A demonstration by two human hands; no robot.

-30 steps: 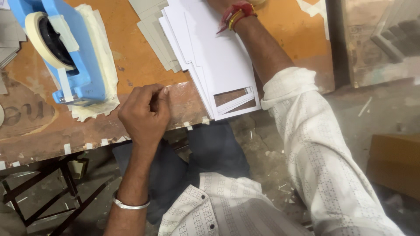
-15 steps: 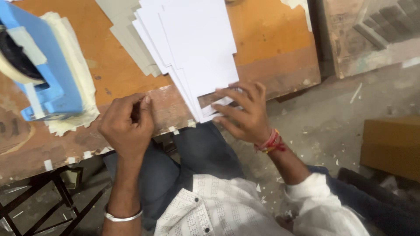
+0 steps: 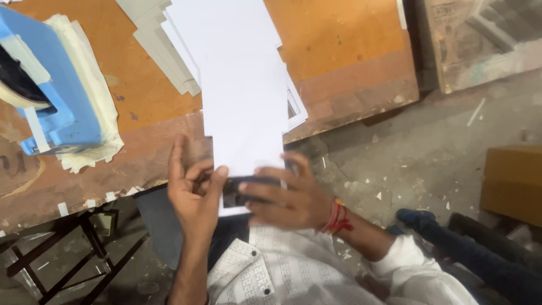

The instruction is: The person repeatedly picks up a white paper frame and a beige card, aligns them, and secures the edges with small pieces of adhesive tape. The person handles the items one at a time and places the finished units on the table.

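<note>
Left hand: my left hand (image 3: 195,192) grips the near left edge of the top card (image 3: 244,113), thumb on the face and fingers curled under, so the card cannot slide sideways.
Right hand: my right hand (image 3: 288,197) lies across the card's near end, fingers spread flat over it and thumb below, pinching it from the other side.
Card: a long white sheet with a cut-out window near its close end, half hidden under my fingers; it hangs out past the table edge toward my lap, its far end resting on the stack.
Stack: more white and grey cards (image 3: 164,45) fanned on the table (image 3: 339,51), just beyond my hands, within easy reach.
Dispenser: a blue tape dispenser (image 3: 53,107) at the far left, standing on a pad of pale sheets, well apart from both hands.
Table edge: worn wood with small tape strips (image 3: 62,209) stuck along it, likely parked there ready to pick.
Floor: dusty concrete with paper scraps to my right; a brown box (image 3: 514,181) stands there.
Blur: my right fingers are smeared, so their exact hold is a judgement.
</note>
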